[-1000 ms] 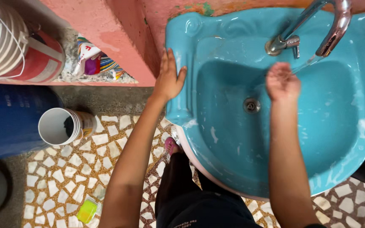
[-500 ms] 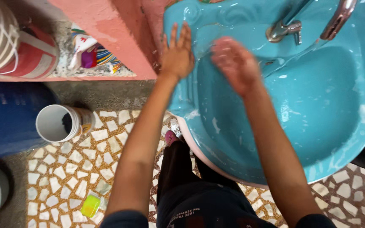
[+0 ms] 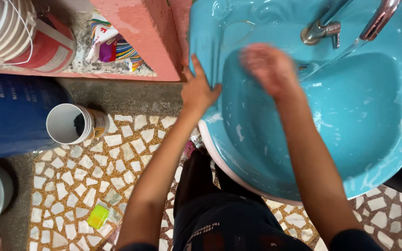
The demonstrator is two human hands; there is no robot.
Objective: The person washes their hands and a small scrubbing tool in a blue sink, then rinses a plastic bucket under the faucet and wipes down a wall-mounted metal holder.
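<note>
I look down on a turquoise wash basin (image 3: pixel 387 153) with soapy streaks on its walls. My left hand (image 3: pixel 197 91) lies flat on the basin's left rim, fingers spread, holding nothing. My right hand (image 3: pixel 268 67) is blurred with motion over the bowl, to the left of the metal tap (image 3: pixel 319 30); its fingers look loosely curled and I see nothing in it. A thin stream of water runs from the curved spout (image 3: pixel 380 18) into the bowl.
A pink ledge (image 3: pixel 140 32) stands left of the basin, with colourful packets (image 3: pixel 110 46) behind it. On the mosaic floor are a white cylindrical container (image 3: pixel 68 123), a blue drum (image 3: pixel 10 116), a small yellow-green object (image 3: pixel 99 215) and a striped bucket (image 3: pixel 10 32).
My right hand has moved left, away from under the tap, across the bowl. My left hand stays on the rim. The view has shifted closer.
</note>
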